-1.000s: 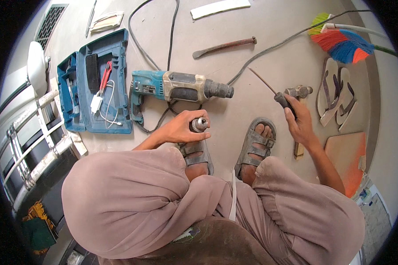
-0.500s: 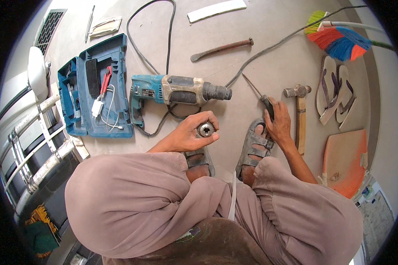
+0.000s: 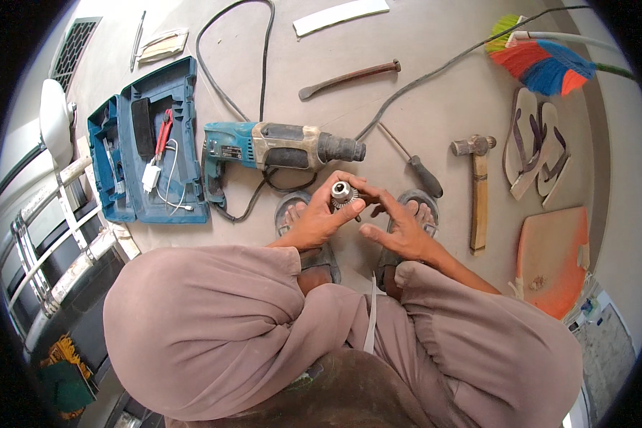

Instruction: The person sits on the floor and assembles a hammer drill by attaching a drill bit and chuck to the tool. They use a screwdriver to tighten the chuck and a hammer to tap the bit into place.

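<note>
My left hand (image 3: 324,219) is closed around a metal drill chuck (image 3: 343,194), its toothed ring and round nose facing up. Close beside it, my right hand (image 3: 401,230) has its thumb and fingers apart, with the fingertips at the chuck's right side. Whether those fingertips touch the chuck I cannot tell. A screwdriver (image 3: 424,175) with a dark handle lies on the floor beyond my right hand. Farther left rests a teal rotary hammer drill (image 3: 282,145), its nose pointing right. To the right lies a hammer (image 3: 480,192) with a wooden handle.
An open blue tool case (image 3: 165,143) holds red-handled pliers and a white cable. A chisel-like bar (image 3: 349,78) and a power cord (image 3: 435,75) lie farther off. On the right are a colourful broom (image 3: 542,65), flip-flops (image 3: 536,146) and an orange-edged board (image 3: 553,260).
My right hand has let go of the screwdriver, now on the floor, and moved left to the chuck. My left hand has tilted the chuck, showing its nose end.
</note>
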`<action>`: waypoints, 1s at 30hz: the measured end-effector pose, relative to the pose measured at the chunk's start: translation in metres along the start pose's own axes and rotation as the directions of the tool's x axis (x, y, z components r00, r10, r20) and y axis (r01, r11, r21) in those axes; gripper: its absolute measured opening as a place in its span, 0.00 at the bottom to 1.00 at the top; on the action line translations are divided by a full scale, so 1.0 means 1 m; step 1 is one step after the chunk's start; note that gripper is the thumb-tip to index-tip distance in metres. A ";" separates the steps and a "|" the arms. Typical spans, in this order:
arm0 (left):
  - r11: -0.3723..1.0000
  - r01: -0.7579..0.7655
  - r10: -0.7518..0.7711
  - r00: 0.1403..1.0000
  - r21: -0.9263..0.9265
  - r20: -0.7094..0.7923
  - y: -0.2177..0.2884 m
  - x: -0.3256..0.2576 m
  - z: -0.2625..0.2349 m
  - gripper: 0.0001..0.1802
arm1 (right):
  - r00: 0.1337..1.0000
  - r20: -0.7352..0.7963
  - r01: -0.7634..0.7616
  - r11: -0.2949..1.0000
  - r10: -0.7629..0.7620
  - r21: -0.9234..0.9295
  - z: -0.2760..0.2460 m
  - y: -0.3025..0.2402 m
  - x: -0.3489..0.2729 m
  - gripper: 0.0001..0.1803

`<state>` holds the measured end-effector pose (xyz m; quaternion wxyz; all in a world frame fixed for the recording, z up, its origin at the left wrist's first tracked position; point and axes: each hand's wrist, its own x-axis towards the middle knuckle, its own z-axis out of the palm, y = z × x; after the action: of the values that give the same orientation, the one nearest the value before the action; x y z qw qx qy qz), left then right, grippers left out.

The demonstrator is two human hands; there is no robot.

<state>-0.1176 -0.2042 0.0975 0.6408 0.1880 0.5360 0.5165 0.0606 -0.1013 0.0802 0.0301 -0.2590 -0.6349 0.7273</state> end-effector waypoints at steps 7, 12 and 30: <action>0.971 -0.087 0.047 0.983 0.224 0.176 -0.015 0.003 0.004 0.35 | 0.996 -0.080 -0.034 0.990 0.046 0.139 -0.001 0.019 0.009 0.32; 0.773 -0.281 0.259 0.958 0.569 0.121 0.010 0.016 0.004 0.33 | 0.961 -0.261 -0.069 0.994 0.088 0.081 -0.018 0.024 0.008 0.25; 0.026 -0.150 0.265 0.954 0.988 0.138 0.068 0.047 -0.088 0.35 | 0.855 -0.498 0.053 0.932 0.144 0.359 -0.027 0.057 0.031 0.23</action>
<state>-0.2312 -0.1646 0.0974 0.2323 0.6277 0.7356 0.1045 0.0612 -0.0762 0.0145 0.2285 -0.4495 -0.4529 0.7353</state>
